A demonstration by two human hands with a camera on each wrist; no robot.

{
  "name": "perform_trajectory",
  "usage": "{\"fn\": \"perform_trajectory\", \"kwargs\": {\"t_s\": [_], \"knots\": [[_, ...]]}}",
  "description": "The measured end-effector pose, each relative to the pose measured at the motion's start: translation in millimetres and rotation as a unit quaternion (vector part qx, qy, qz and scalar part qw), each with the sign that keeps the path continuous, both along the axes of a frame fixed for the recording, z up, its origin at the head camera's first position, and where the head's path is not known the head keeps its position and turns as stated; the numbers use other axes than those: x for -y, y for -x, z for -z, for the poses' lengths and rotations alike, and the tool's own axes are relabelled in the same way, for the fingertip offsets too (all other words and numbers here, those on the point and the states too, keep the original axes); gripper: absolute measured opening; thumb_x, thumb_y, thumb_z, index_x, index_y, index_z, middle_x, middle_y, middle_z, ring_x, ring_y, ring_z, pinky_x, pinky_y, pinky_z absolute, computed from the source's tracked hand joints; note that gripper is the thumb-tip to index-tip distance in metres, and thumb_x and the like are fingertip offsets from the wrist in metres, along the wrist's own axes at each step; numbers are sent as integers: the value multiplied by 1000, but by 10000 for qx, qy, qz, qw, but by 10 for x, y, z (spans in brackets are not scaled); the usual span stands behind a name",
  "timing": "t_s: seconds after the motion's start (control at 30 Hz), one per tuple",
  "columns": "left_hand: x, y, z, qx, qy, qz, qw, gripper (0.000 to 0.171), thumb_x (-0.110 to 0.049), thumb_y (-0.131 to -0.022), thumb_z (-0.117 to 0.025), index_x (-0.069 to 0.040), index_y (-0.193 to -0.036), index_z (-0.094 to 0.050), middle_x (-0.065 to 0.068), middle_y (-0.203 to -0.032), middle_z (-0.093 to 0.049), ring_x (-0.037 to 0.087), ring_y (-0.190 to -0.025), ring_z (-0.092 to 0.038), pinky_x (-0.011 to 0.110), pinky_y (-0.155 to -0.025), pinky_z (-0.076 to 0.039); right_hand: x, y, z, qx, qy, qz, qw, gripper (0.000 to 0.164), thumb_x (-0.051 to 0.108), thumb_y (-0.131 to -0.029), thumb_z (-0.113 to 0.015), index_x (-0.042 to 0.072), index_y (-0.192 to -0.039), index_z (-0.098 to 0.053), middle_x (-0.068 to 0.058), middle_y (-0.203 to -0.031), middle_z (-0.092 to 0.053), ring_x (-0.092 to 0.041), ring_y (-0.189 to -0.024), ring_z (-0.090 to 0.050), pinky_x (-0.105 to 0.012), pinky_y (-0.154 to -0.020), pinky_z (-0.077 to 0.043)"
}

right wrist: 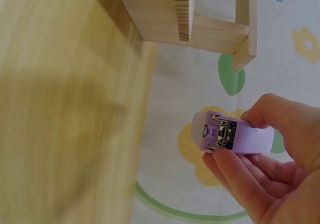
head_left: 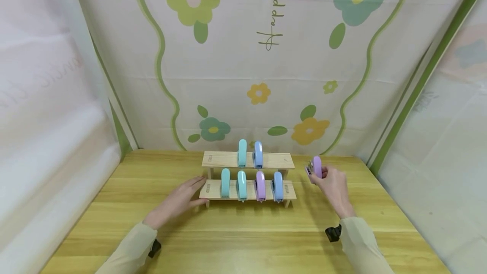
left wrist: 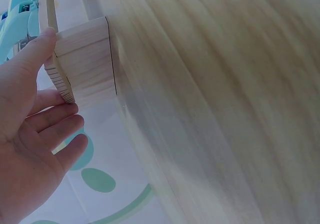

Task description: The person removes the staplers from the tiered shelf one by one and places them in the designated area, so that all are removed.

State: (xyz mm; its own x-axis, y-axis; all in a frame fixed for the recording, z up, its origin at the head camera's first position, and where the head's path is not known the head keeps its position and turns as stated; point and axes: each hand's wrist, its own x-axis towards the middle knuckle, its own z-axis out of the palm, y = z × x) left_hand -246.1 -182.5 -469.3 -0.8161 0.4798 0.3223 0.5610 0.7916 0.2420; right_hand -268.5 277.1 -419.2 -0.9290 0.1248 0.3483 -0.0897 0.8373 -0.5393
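Observation:
A small purple stapler [head_left: 317, 167] is held up by my right hand [head_left: 335, 187], to the right of a two-tier wooden rack [head_left: 217, 160]. In the right wrist view, thumb and fingers pinch the stapler [right wrist: 252, 138] by its sides, and its metal end shows. My left hand [head_left: 181, 198] grips the left end of the rack's lower board, thumb at the front edge and index finger at the back corner, as the left wrist view shows on the board's end [left wrist: 60, 79]. The other left fingers hang free.
On the lower tier stand two teal staplers [head_left: 225, 183], a purple stapler [head_left: 260, 185] and a blue stapler [head_left: 278, 186]. The upper tier bears a teal stapler [head_left: 242, 153] and a blue stapler [head_left: 258, 154]. A flowered cloth [head_left: 304, 67] hangs behind the wooden table [head_left: 243, 240].

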Motion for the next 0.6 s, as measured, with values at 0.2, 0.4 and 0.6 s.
{"fn": "perform_trajectory", "kwargs": {"t_s": [0.2,0.4,0.6], "knots": [[2,-4,5,-27,-16,10,10000,70,-34,-87,-75,8,-138,-51,25,-142,-54,41,-129,-55,51,-106,-51,-37,6,73,39,-22,90,9999,35,23,-86,-74,-8,-101,-68,-24,-89,-74,-23,-68,-69,-22,-50,-54],[7,-11,5,-21,-55,45,10000,70,-33,-88,-75,8,-138,-51,26,-142,-54,42,-129,-55,51,-106,-51,-59,19,146,63,-29,145,9999,34,23,-85,-76,-7,-97,-67,-24,-88,-74,-23,-67,-69,-22,-49,-54],[11,-10,9,61,-82,38,9999,70,-33,-88,-74,8,-140,-50,25,-144,-52,42,-131,-54,51,-107,-50,-79,40,190,121,-92,179,9997,35,23,-85,-78,-8,-97,-67,-25,-89,-73,-26,-70,-70,-25,-52,-56]]}}
